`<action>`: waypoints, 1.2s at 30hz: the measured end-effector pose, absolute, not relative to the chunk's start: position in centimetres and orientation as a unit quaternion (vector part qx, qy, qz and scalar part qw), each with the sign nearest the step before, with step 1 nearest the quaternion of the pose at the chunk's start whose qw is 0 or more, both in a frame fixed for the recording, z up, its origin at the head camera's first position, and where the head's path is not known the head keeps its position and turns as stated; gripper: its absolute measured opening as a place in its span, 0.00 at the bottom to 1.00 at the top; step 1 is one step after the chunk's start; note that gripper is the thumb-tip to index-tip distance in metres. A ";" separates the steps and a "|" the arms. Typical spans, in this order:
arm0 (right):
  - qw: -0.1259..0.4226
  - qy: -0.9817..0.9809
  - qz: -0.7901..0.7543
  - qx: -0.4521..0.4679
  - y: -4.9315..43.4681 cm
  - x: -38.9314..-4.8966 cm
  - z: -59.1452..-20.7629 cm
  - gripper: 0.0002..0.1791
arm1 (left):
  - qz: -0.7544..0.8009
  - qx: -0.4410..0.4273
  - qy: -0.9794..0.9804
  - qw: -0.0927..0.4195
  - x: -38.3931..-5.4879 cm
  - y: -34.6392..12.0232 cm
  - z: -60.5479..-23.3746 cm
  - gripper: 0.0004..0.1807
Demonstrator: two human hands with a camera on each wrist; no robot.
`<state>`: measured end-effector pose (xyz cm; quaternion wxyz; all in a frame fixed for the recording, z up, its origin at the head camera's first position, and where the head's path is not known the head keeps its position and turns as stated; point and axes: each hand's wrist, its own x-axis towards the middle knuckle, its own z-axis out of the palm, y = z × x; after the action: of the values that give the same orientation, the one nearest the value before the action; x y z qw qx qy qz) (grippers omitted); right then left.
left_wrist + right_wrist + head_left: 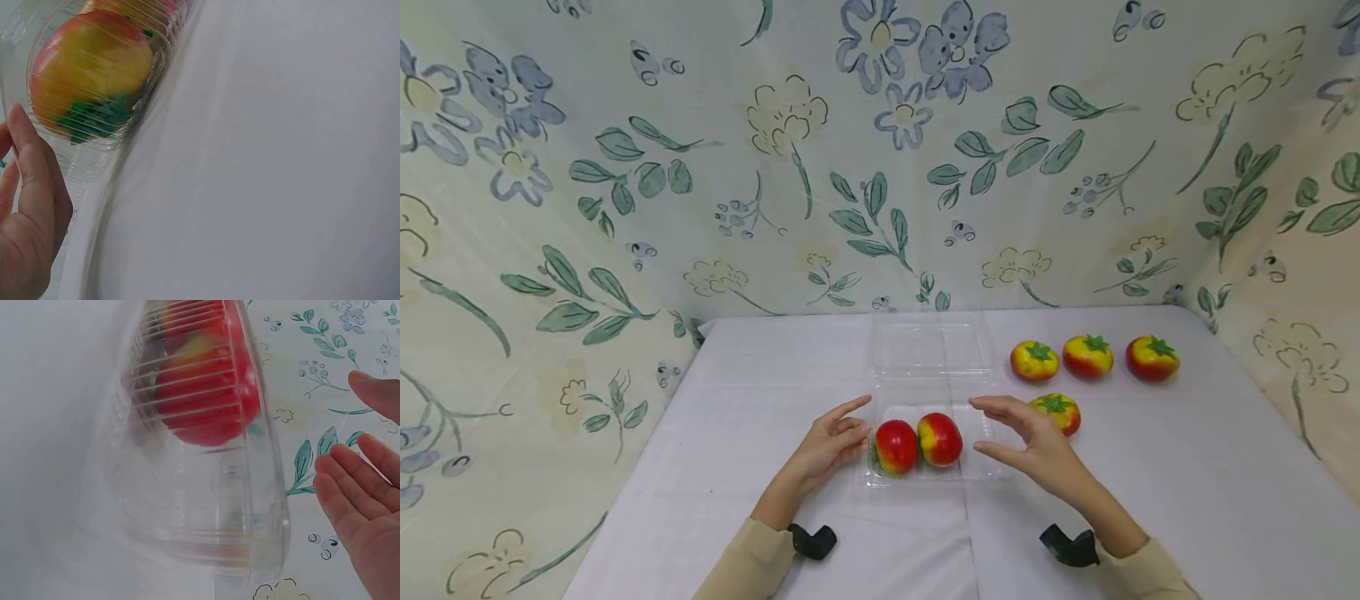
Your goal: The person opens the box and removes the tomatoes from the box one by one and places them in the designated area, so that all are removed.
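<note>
A clear plastic clamshell box lies open on the table, its lid folded back toward the wall. Two red-and-yellow fruits with green leafy tops, persimmon- or tomato-like, sit side by side in the base: the left fruit and the right fruit. At the box's left side is my left hand, its fingertips at the wall; whether they touch it is unclear. My right hand hovers beyond the right side, thumb and fingers spread apart, holding nothing. In the right wrist view its fingers look straight.
Several similar fruits lie right of the box: three in a back row, including the rightmost fruit, and one fruit partly behind my right hand. White cloth covers the table. A flowered fabric hangs behind it.
</note>
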<state>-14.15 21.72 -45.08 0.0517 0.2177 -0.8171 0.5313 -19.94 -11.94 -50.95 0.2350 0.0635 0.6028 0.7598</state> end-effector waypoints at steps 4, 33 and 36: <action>0.047 -0.821 0.524 0.220 21.1 -14.2 -45.3 0.30 | 0.761 0.063 0.602 0.235 -19.9 -12.0 -50.9 0.32; 0.022 -0.839 0.482 0.252 18.3 -15.4 -47.6 0.35 | 0.761 0.064 0.602 0.235 -20.0 -11.9 -50.7 0.34; 0.015 -0.840 0.481 0.250 18.0 -15.3 -47.5 0.35 | 0.761 0.065 0.601 0.236 -20.0 -11.9 -50.8 0.34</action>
<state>-15.35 18.00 -47.48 0.0154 0.2496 -0.8400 0.4815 -19.96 -11.94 -50.75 0.2359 0.0652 0.6011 0.7607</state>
